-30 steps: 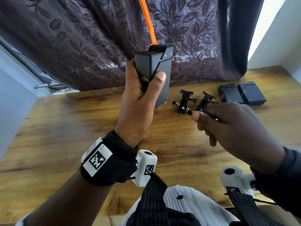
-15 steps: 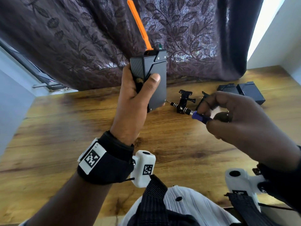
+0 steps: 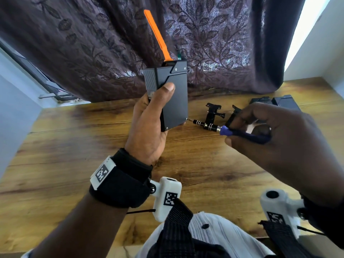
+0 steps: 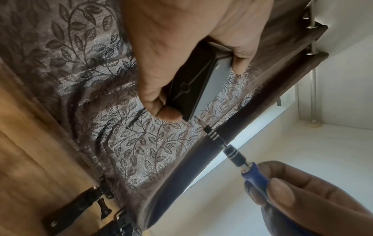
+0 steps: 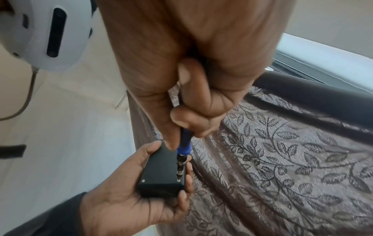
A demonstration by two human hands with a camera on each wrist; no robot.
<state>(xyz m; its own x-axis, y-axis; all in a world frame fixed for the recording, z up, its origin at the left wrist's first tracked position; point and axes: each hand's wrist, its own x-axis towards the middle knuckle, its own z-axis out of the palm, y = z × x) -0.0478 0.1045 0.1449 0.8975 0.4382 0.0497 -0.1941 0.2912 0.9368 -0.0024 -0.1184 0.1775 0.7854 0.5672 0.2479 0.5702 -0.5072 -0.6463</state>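
My left hand grips a black box upright above the wooden table, thumb across its front. An orange strip sticks up from the box's top. My right hand pinches the blue handle of a small screwdriver. Its tip sits at a screw on the box's lower right corner. In the right wrist view the screwdriver points at a corner screw of the box. In the left wrist view the bit meets the box edge.
Two black brackets lie on the table behind the screwdriver. Two more black boxes rest at the far right, partly hidden by my right hand. A dark leaf-patterned curtain hangs along the table's back edge.
The left hand has tilted the box so the orange strip leans further left. The right hand has shifted its fingers on the handle, baring the blue part; the tip stays at the corner.
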